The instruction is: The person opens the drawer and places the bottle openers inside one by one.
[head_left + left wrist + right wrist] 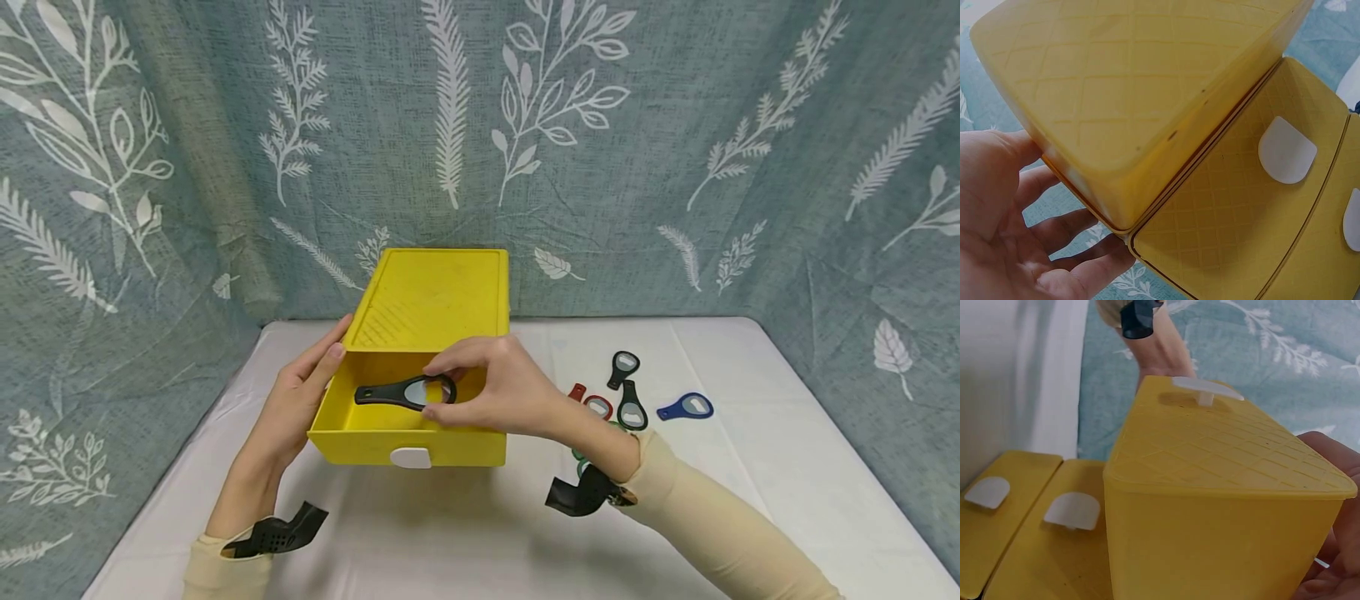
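Note:
A black bottle opener (393,392) is over the pulled-out top drawer (341,446) of a yellow drawer cabinet (438,296). My right hand (498,387) grips its ring end between thumb and fingers, with the handle pointing left. At the cabinet's left side my left hand (303,396) rests against the wall, thumb by the top front corner. Its fingers (1063,228) spread loosely along the side in the left wrist view. In the right wrist view the drawer front hides the opener, and only part of the right hand (1335,562) shows.
Right of the cabinet lie more openers: a blue one (686,407), black ones (632,407), red ones (598,407) and green ones partly behind my right forearm. White knobs (1072,510) stick out from the lower drawers. A patterned curtain (600,167) hangs behind the white-covered table (750,500).

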Demonstrator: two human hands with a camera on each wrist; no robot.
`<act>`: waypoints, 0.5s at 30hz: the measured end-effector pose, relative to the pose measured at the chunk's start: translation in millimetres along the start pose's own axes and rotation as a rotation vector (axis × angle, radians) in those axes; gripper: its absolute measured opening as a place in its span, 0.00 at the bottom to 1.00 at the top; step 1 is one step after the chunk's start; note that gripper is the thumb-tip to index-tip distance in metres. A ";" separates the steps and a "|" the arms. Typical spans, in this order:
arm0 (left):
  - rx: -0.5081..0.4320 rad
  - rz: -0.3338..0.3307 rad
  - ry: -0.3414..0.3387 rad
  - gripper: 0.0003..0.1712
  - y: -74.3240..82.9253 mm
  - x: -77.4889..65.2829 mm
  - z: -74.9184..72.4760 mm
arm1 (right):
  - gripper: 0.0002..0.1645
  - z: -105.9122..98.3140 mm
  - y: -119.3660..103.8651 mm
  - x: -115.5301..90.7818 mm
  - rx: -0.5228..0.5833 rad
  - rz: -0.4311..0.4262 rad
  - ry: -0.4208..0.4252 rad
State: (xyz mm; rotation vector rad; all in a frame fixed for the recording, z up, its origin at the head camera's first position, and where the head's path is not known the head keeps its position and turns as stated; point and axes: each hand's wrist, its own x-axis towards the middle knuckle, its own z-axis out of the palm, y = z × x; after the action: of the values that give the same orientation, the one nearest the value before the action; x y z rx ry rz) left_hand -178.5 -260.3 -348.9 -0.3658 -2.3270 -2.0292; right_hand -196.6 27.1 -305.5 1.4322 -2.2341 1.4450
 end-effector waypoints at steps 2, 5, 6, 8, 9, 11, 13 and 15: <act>0.002 -0.004 0.002 0.31 -0.1 0.2 0.0 | 0.19 0.6 0.5 0.2 -0.002 0.003 -0.002; 0.009 -0.007 0.005 0.31 0.1 0.2 0.0 | 0.20 1.5 1.0 0.9 -0.005 0.015 -0.003; 0.005 -0.005 0.005 0.31 0.1 0.2 0.0 | 0.21 1.7 1.0 1.1 -0.009 0.020 -0.004; -0.003 -0.002 0.004 0.31 0.2 -0.1 0.0 | 0.23 1.8 0.9 1.6 -0.016 0.030 -0.001; -0.007 0.001 0.003 0.31 0.2 -0.1 -0.1 | 0.25 1.5 0.6 1.6 -0.015 0.033 0.000; -0.018 0.006 0.001 0.31 0.1 -0.3 0.0 | 0.27 0.2 0.4 0.7 -0.013 0.030 0.004; -0.022 0.008 0.000 0.31 0.1 -0.4 0.1 | 0.27 -2.4 0.3 -1.5 0.008 0.014 0.013; -0.024 0.009 -0.002 0.31 0.0 -0.4 0.1 | 0.26 -6.0 0.2 -4.7 0.032 -0.007 0.027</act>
State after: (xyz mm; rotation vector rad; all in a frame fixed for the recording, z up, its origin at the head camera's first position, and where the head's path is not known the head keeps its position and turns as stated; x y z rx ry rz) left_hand -178.1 -260.2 -348.9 -0.3790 -2.2994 -2.0553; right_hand -196.3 34.7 -305.0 1.4192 -2.1979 1.4954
